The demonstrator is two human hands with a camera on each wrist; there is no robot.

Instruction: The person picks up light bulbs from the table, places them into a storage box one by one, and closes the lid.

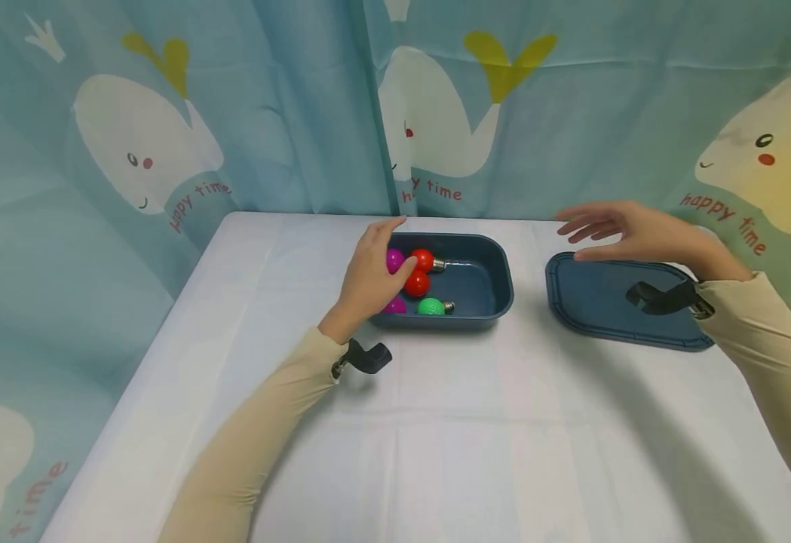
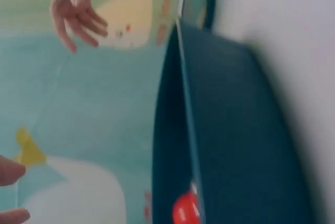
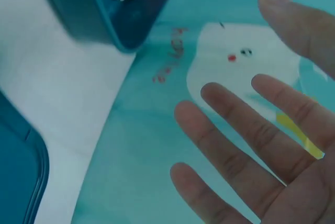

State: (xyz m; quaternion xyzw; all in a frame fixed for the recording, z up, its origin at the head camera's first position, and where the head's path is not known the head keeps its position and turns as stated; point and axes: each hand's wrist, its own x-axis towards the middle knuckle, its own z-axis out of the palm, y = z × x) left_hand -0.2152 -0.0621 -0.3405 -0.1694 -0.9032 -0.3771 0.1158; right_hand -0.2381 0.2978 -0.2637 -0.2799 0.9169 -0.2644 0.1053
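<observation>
A dark blue bin (image 1: pixel 470 320) stands on the table with several light bulbs inside. Near its left end are two red bulbs (image 1: pixel 417 283), two partly hidden purple bulbs (image 1: pixel 393 305) and a green bulb (image 1: pixel 430 306). My left hand (image 1: pixel 373 264) hovers over that end, thumb spread from the fingers, gripping nothing visible. To the right, my right hand (image 1: pixel 629 232) hangs above the far edge of a flat dark blue lid (image 1: pixel 612 298). In the right wrist view the right hand (image 3: pixel 251 150) has spread fingers and an empty palm.
The white-covered table (image 1: pixel 436 437) extends in front of the bin and lid. Behind it hangs a blue-green curtain (image 1: pixel 314 113) printed with whales, which also covers the left side. A black wrist strap (image 1: pixel 368 357) sticks out from the left sleeve.
</observation>
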